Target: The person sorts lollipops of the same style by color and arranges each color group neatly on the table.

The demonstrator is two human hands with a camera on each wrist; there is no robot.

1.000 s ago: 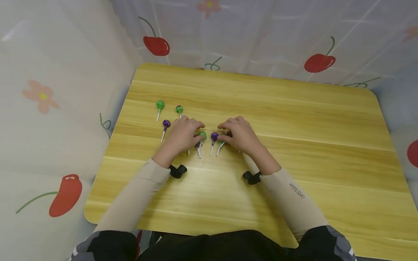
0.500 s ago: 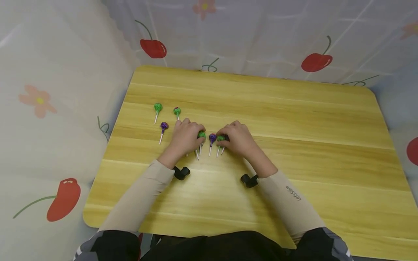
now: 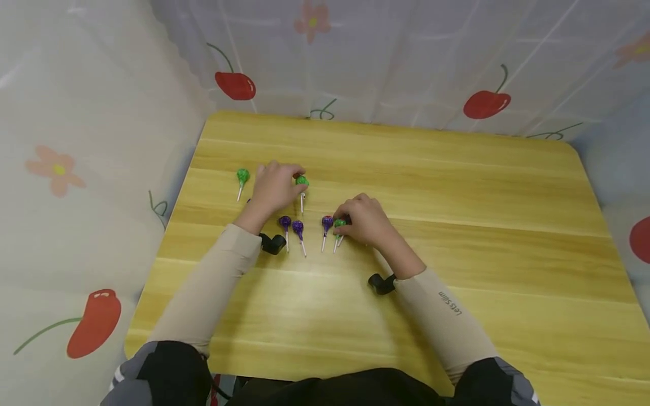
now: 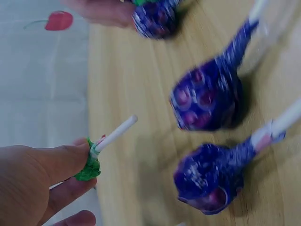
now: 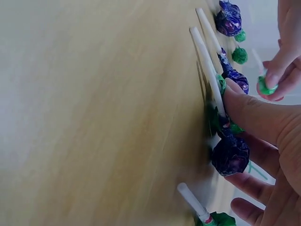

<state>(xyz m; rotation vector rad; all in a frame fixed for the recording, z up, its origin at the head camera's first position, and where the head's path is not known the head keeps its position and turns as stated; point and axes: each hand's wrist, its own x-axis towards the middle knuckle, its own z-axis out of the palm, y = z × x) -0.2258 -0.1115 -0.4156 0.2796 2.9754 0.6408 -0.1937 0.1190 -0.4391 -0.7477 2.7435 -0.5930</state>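
My left hand (image 3: 276,187) pinches a green-wrapped lollipop (image 4: 88,168) between thumb and fingers, its white stick sticking out. In the head view this lollipop (image 3: 302,180) is over the left part of the table. My right hand (image 3: 368,221) has thumb and fingers around the head of another green lollipop (image 3: 339,223), pinching it. Against those fingers, in the right wrist view, sits a purple lollipop (image 5: 230,155). Just left of the right hand lies a purple lollipop (image 3: 327,222). Two more, a purple lollipop (image 3: 285,221) and its purple neighbour (image 3: 298,228), lie below the left hand.
A green lollipop (image 3: 242,176) lies at the far left of the wooden table (image 3: 482,237). Below the right hand's fingers, the right wrist view shows another green lollipop (image 5: 218,219). Cherry-printed curtains (image 3: 396,67) hang behind and beside the table.
My left hand has lifted a green lollipop out from beside the purple ones and carried it away toward the far side. My right hand's fingers have closed in around its green lollipop.
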